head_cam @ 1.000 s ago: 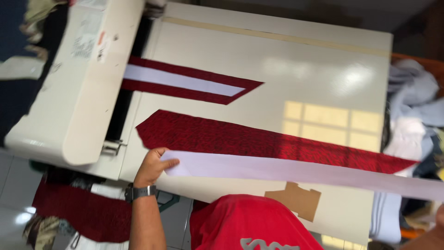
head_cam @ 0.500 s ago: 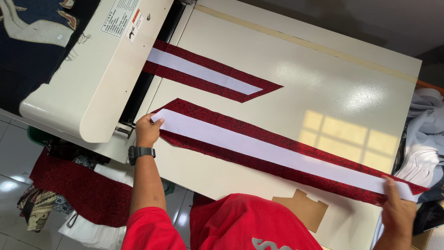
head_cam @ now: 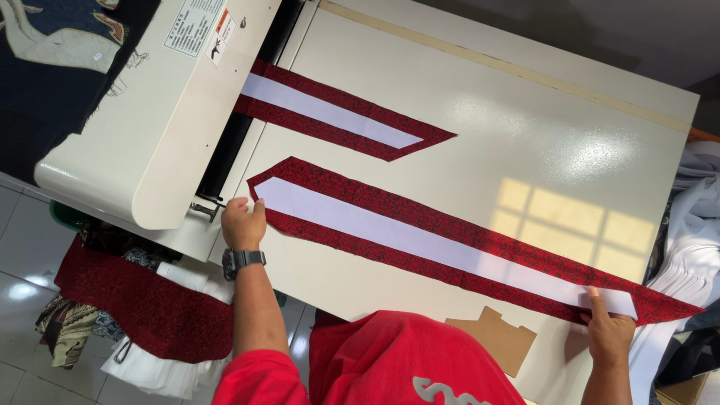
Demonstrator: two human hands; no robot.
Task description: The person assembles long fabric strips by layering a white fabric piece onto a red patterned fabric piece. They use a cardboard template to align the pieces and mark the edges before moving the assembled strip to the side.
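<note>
A long red patterned fabric piece [head_cam: 420, 217] with a pointed end lies across the cream table [head_cam: 525, 135]. A white strip [head_cam: 420, 240] lies along its middle. My left hand [head_cam: 241, 221] presses the pointed end of the fabric close to the machine's roller slot. My right hand [head_cam: 609, 330] holds down the far end of the white strip with its fingers. A second red piece with a white strip [head_cam: 337, 116] lies further up, partly fed under the cream machine housing [head_cam: 150, 112].
A brown cardboard template [head_cam: 491, 339] lies at the table's near edge. Red fabric and white pieces [head_cam: 142, 315] hang below the table at left. Stacked white cloth [head_cam: 694, 247] sits at the right. A tan tape line [head_cam: 510, 67] runs along the table's far side.
The white strip, lifted above the red piece a second ago, now lies flat along its middle. My left hand has moved the pointed end toward the machine; my right hand presses the far end.
</note>
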